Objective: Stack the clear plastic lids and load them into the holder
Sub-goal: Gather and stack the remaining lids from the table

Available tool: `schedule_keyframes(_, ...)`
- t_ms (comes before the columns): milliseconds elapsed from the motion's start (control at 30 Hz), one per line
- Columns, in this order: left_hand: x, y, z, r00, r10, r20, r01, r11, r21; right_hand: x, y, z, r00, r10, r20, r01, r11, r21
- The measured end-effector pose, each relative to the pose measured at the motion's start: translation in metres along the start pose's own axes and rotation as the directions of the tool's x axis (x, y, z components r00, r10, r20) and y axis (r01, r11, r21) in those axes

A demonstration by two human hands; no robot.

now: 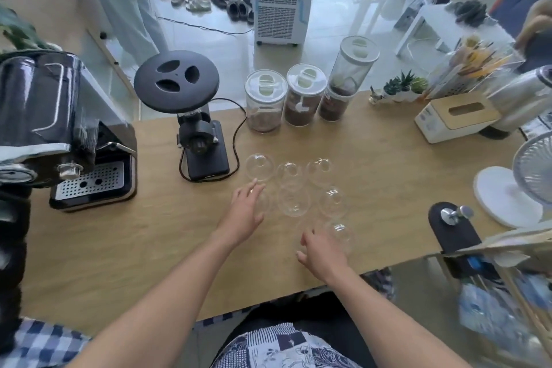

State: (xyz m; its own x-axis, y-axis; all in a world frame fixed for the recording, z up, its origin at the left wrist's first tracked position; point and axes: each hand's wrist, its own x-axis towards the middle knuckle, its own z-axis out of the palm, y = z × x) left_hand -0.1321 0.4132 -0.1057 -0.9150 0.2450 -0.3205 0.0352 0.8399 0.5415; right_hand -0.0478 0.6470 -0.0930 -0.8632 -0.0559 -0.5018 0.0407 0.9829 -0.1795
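Clear dome lids are laid out singly on the wooden worktop (125, 248) at the centre of the frame. Three are seen in the far row: far-left lid (259, 167), far-middle lid (289, 172), far-right lid (319, 170). In the next row a centre lid (294, 200) and a right lid (333, 201) are seen. A near lid (340, 233) lies lowest in the frame.

The left hand (245, 210) is extended over the left end of the second row, fingers spread and unclenched; a lid edge is faintly seen beneath it, and contact cannot be told. The right hand (321, 251) is placed just beside the near lid, fingers loosely spread, nothing clearly gripped.

A grinder (191, 116) stands upper left of the lids; three jars (301, 95) stand behind them.
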Motion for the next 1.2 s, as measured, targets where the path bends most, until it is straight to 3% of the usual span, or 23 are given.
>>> schedule_keyframes(167,0.002,0.006,0.015,0.995,0.005,0.098,-0.014,0.996,0.09,-0.001,0.001,0.004,0.999,0.02,-0.028,-0.017,0.992,0.128)
schedule_keyframes(267,-0.004,0.015,0.018,0.999,0.012,0.031,-0.016,0.99,0.139,0.0,0.003,0.002,0.998,0.051,-0.041,-0.039,0.965,0.261)
schedule_keyframes(567,0.023,0.045,0.027,0.945,0.325,-0.038,-0.298,0.904,0.305,0.005,0.02,-0.022,0.989,0.119,-0.083,-0.062,0.862,0.503)
schedule_keyframes(733,0.025,0.033,0.016,0.917,0.314,-0.247,-0.3,0.949,0.093,0.006,0.021,-0.05,0.979,0.17,-0.112,-0.054,0.746,0.664)
schedule_keyframes(800,0.014,0.027,0.001,0.927,0.19,-0.325,-0.241,0.963,-0.123,0.005,0.017,-0.06,0.976,0.192,-0.105,-0.04,0.63,0.776)
schedule_keyframes(867,0.001,0.019,-0.017,0.934,0.026,-0.356,-0.157,0.925,-0.345,0.007,0.012,-0.064,0.978,0.197,-0.067,-0.029,0.447,0.894)
schedule_keyframes(933,-0.009,0.009,-0.031,0.923,-0.182,-0.338,-0.05,0.816,-0.575,0.012,0.006,-0.061,0.987,0.163,0.008,-0.049,0.25,0.967)
schedule_keyframes(967,-0.013,0.002,-0.035,0.907,-0.296,-0.3,0.002,0.716,-0.698,0.015,0.003,-0.056,0.989,0.141,0.048,-0.075,0.189,0.979)
schedule_keyframes(1033,-0.017,-0.011,-0.041,0.864,-0.478,-0.159,0.061,0.413,-0.909,0.023,-0.005,-0.042,0.988,0.106,0.114,-0.127,0.129,0.984)
schedule_keyframes(1100,-0.023,-0.024,-0.042,0.845,-0.535,0.011,0.061,0.075,-0.995,0.029,-0.014,-0.025,0.981,0.084,0.174,-0.182,0.09,0.979)
schedule_keyframes(1133,-0.027,-0.029,-0.041,0.85,-0.521,0.074,0.059,-0.046,-0.997,0.033,-0.018,-0.018,0.976,0.081,0.203,-0.209,0.075,0.975)
schedule_keyframes(1200,-0.037,-0.037,-0.033,0.87,-0.467,0.155,0.088,-0.162,-0.983,0.04,-0.027,-0.004,0.966,0.095,0.241,-0.247,0.057,0.967)
